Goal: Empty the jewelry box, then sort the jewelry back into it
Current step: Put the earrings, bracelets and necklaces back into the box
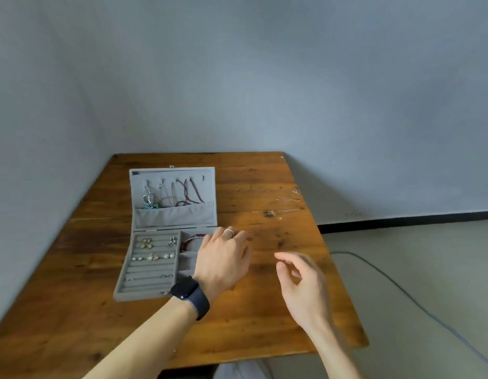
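A grey velvet jewelry box lies open on the left half of the wooden table. Necklaces hang inside its raised lid above a fabric pocket. Earrings and rings sit in the ring rows on the left of the base. A red bracelet lies in a right compartment. My left hand, with a dark watch on its wrist, hovers over the box's right side, fingers relaxed, hiding those compartments. To the right of the box my right hand hangs above the bare wood, fingers loosely curled and empty.
Grey walls stand close behind and to the left of the table. A thin chain lies on the wood at the far right. A cable runs across the floor to the right of the table's edge.
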Motion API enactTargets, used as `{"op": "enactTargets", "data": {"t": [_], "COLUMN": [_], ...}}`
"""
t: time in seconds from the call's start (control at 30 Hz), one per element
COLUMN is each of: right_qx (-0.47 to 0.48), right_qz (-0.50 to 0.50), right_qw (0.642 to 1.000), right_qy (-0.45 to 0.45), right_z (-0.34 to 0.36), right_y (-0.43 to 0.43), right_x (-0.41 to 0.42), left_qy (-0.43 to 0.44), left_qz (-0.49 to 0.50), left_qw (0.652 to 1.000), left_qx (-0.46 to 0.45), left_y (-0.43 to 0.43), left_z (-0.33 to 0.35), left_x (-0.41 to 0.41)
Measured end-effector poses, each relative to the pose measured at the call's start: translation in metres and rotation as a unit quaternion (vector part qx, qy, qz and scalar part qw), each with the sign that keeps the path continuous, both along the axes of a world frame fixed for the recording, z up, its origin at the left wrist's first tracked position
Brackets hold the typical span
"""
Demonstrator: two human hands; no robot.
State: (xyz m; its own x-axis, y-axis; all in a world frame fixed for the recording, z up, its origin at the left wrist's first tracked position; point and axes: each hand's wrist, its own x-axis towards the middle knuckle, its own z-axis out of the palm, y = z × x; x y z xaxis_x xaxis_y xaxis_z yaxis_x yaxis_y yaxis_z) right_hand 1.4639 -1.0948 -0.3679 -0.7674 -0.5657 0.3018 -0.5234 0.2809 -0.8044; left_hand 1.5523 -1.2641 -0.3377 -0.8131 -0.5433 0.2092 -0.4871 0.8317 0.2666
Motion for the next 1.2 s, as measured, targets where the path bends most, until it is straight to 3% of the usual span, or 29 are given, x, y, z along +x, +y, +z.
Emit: {"op": "enactTargets", "data": {"t": [0.27,0.43,0.53,0.67,1.07,1.2], "right_qx": [0.002,0.073,0.11,0.127,0.13,0.093], "right_qz": [0.079,0.148,0.163,0.16,0.154,0.151], "right_qw": [0.997,0.986,0.979,0.974,0.964,0.978], "right_qy": [0.013,0.016,0.055,0.101,0.173,0.107], "right_z": [0.0,-0.021,-0.032,-0.041,-0.044,-0.046], "right_y": [0.013,0.006,-0.002,-0.015,-0.039,-0.034], "right_x": [0.114,0.144,0.15,0.159,0.167,0.159], "left_qy": [0.066,0.118,0.115,0.082,0.107,0.111], "left_qz": [0.084,0.1,0.098,0.111,0.121,0.125], "left_qw": [0.994,0.981,0.981,0.985,0.986,0.984], "left_qx": [0.026,0.114,0.12,0.1,0.052,0.063], "left_y": [0.013,0.014,0.017,0.017,0.024,0.025], "left_z": [-0.008,-0.026,-0.044,-0.067,-0.091,-0.088], "left_x": [0.136,0.198,0.22,0.234,0.236,0.233]}}
